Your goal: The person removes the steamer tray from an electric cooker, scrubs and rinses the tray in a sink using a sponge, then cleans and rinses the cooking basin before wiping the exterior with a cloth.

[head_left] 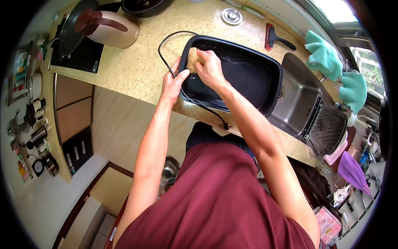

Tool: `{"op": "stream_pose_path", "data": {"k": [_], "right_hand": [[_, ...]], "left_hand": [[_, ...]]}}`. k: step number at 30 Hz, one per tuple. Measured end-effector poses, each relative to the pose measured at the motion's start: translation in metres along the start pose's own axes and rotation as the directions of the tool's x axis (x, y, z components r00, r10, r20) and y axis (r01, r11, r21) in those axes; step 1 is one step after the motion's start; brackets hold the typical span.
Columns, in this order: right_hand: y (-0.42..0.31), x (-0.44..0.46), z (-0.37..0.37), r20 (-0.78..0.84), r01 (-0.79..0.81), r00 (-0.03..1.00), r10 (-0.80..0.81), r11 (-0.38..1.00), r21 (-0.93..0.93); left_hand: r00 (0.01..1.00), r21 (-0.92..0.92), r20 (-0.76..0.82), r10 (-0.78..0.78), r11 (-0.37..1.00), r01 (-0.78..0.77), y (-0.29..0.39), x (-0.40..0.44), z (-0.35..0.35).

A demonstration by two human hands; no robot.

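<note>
Black rectangular pan (248,79) sits on the desk (139,74), front side near the desk's front edge, right end beside the sink (296,93). The person's left grip (171,87) pinches the pan's left rim, with the cord (161,47) running past the thumb. The right grip (210,69) pinches a tan scrub pad (192,60) at the inner left wall. Expect a stiff, fairly heavy body, slippery where wet (the sheen suggests moisture); hold by opposite short rims. The pad appears soft and light. Sliding room lies leftward, toward the beige jug (118,33).

Scrubber (192,59) partly behind right hand (211,70)
</note>
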State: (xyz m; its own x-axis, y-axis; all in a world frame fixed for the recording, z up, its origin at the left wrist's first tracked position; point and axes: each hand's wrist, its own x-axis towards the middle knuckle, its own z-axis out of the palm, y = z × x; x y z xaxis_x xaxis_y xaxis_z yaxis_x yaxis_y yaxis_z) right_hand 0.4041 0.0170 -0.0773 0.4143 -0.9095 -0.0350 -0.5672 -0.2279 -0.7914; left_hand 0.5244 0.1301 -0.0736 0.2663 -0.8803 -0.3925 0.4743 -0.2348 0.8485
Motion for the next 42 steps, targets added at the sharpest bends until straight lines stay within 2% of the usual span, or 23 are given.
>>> {"op": "stream_pose_path", "data": {"k": [2,4,6,8,10,12,15,19,22,23,24,26,28,30,31,32,33,34,36,37,42], "right_hand": [[-0.001,0.008,-0.002,-0.094,-0.191,0.969,0.228,0.935,0.299],[0.0,0.012,-0.004,-0.133,-0.172,0.968,0.213,0.948,0.268],[-0.001,0.014,-0.012,-0.06,-0.335,0.919,0.39,0.852,0.403],[0.009,0.015,-0.018,-0.094,-0.327,0.913,0.396,0.851,0.412],[0.016,0.013,-0.026,-0.009,-0.37,0.883,0.468,0.709,0.601],[0.034,0.011,-0.036,-0.055,-0.352,0.885,0.461,0.743,0.57],[0.054,-0.008,-0.062,-0.061,-0.336,0.851,0.521,0.63,0.7],[0.085,-0.031,-0.103,-0.13,-0.318,0.752,0.647,0.529,0.787],[0.093,-0.038,-0.126,-0.285,-0.364,0.731,0.62,0.708,0.605],[0.09,-0.039,-0.13,-0.336,-0.412,0.758,0.558,0.81,0.417],[0.096,-0.037,-0.124,-0.418,-0.392,0.816,0.399,0.914,0.106],[0.093,-0.035,-0.109,-0.446,-0.157,0.895,0.023,0.951,-0.267],[0.077,-0.031,-0.101,-0.306,-0.027,0.948,-0.089,0.935,-0.354],[0.057,-0.024,-0.098,-0.174,0.042,0.976,-0.133,0.893,-0.449],[0.049,-0.02,-0.094,-0.076,0.154,0.972,-0.221,0.848,-0.507],[0.042,-0.015,-0.092,0.031,0.269,0.952,-0.303,0.79,-0.551],[0.035,-0.011,-0.094,0.096,0.463,0.867,-0.488,0.721,-0.517],[0.029,-0.004,-0.094,0.246,0.577,0.797,-0.551,0.577,-0.578],[0.025,0.011,-0.089,0.5,0.734,0.658,-0.562,0.335,-0.59],[0.025,0.014,-0.091,0.575,0.764,0.617,-0.537,0.236,-0.6],[0.037,0.024,-0.125,0.77,0.819,0.496,-0.402,-0.079,-0.569]], "left_hand": [[0.998,-0.017,-0.025,0.06,0.998,-0.06,-0.002,0.001,0.002],[0.999,-0.004,-0.028,0.033,0.999,-0.033,-0.002,0.002,0.001],[0.997,0.016,-0.056,0.054,0.998,-0.053,0.0,-0.001,0.006],[0.997,-0.026,-0.039,0.067,0.997,-0.068,-0.001,0.002,0.007],[0.997,-0.014,-0.054,0.052,0.999,-0.053,-0.001,0.001,0.005],[0.997,-0.013,-0.05,0.055,0.998,-0.056,-0.002,0.003,0.004],[0.998,-0.015,-0.042,0.051,0.999,-0.052,0.001,0.003,0.004],[0.999,-0.025,-0.018,0.045,0.999,-0.045,-0.005,0.007,-0.001],[0.998,-0.027,-0.006,0.061,0.998,-0.061,-0.005,0.009,-0.003],[0.999,-0.015,-0.016,0.051,0.999,-0.052,-0.004,0.008,-0.003],[0.999,-0.005,-0.027,0.042,0.999,-0.042,-0.003,0.006,-0.002],[0.999,-0.021,-0.021,0.033,0.999,-0.034,-0.001,0.004,0.0],[0.999,-0.04,-0.021,0.032,0.999,-0.032,0.002,0.005,0.001],[0.999,-0.046,-0.001,0.044,0.998,-0.044,0.001,0.005,0.0],[0.998,-0.03,-0.005,0.061,0.998,-0.061,-0.002,0.007,-0.002],[0.998,-0.043,-0.017,0.067,0.997,-0.067,-0.001,0.009,-0.002],[0.998,-0.027,-0.019,0.061,0.998,-0.062,-0.002,0.008,-0.003],[0.998,-0.011,-0.022,0.054,0.998,-0.054,-0.003,0.007,-0.004],[0.997,-0.027,-0.056,0.052,0.998,-0.053,-0.002,0.007,-0.003],[0.997,-0.025,-0.045,0.06,0.998,-0.061,-0.003,0.007,-0.004],[0.999,-0.046,-0.02,0.05,0.998,-0.051,-0.006,0.008,-0.01]]}}
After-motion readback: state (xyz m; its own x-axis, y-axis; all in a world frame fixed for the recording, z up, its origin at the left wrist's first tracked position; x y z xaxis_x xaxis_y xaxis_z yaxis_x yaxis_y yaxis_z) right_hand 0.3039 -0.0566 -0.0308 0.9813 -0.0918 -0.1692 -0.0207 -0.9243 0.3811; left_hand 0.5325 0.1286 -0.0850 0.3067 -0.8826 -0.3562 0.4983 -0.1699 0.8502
